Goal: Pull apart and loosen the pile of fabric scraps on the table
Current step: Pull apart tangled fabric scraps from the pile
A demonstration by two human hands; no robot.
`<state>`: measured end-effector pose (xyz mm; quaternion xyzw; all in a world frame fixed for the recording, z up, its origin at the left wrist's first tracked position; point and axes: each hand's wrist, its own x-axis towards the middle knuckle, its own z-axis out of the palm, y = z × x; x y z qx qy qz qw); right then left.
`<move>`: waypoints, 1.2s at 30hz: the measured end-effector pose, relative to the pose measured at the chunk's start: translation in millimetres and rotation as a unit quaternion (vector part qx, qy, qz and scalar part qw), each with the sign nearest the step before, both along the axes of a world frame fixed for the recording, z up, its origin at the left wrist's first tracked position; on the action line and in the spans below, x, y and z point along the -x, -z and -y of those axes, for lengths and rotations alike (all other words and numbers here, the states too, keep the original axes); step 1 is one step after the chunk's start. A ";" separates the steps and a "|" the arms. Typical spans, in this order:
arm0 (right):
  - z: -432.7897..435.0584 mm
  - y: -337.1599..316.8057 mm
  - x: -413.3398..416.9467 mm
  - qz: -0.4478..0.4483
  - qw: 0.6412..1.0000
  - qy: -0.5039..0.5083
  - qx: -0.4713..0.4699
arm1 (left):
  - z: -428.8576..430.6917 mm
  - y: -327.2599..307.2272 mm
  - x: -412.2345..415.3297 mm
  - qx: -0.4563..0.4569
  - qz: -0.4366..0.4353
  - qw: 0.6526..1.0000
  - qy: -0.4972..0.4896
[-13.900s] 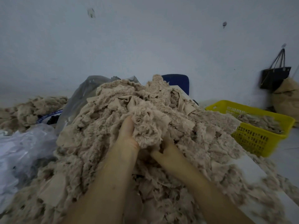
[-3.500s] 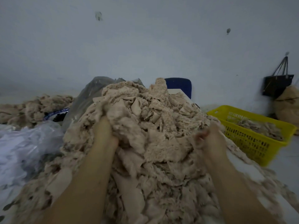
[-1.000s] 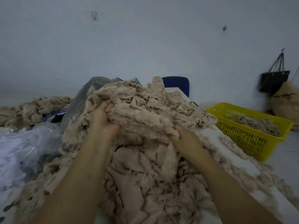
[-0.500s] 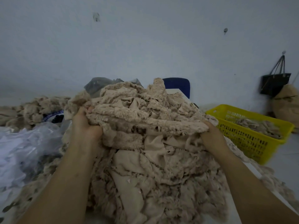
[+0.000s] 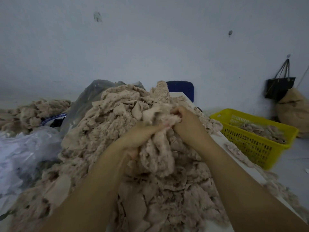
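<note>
Scrap pile (image 5: 103, 134) heaped across table (image 5: 223, 139), up to its right edge.
A yellow basket (image 5: 250, 144) is noted beyond that edge. One clump (image 5: 157, 151) at the pile's crest is gripped by left hand (image 5: 140, 136) and right hand (image 5: 187, 122), fingers curled, close together.

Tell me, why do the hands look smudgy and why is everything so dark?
In the head view the left hand and right hand are smeared by motion blur, the left one most, where they grip the fabric scraps; the light is dim, flat and bluish, with no glare and only soft shadows; the wide lens stretches the forearms near the bottom edge.
</note>
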<state>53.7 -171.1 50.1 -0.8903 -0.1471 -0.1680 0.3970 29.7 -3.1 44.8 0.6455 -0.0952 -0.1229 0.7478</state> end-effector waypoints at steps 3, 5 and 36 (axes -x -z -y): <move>13.1 22.7 2.3 -0.010 1.000 0.003 0.001 | -13.6 1.4 -5.3 0.175 -0.024 0.981 -0.082; 21.2 35.8 4.4 -0.018 1.000 0.004 0.023 | -26.0 4.5 -7.2 0.256 -0.038 0.962 -0.086; 7.1 29.1 7.3 -0.188 0.928 -0.195 -0.256 | -19.5 -4.2 -13.2 0.247 -0.035 0.968 -0.017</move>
